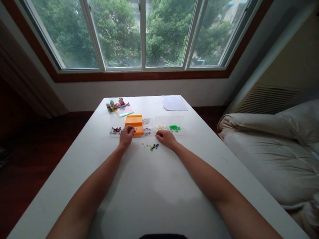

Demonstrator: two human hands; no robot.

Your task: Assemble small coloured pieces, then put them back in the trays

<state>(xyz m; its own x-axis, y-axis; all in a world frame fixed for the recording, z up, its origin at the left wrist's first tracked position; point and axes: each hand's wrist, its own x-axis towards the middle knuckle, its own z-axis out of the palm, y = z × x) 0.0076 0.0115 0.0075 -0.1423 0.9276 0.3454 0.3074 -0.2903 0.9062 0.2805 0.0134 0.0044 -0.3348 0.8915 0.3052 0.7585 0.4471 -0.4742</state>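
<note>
My left hand point(126, 135) is closed in a pinch at the near left edge of an open orange box point(135, 124). A tiny dark spot shows by its fingertips, too small to name. Left of that hand, dark brown pieces point(116, 129) lie in a clear tray. My right hand point(165, 137) rests with curled fingers at the front of another clear tray point(177, 119); what they hold, if anything, is hidden. Pale yellow pieces point(162, 127) and bright green pieces point(174, 127) sit in this tray. Between my hands, mixed coloured pieces point(154, 147) are scattered on the white table point(153, 192).
Small colourful figures point(115, 104) stand at the table's far left beside a pastel card point(124, 111). White paper sheets point(174, 102) lie at the far right. A beige padded couch point(272, 152) flanks the table's right side, and a window point(143, 30) is beyond its far end.
</note>
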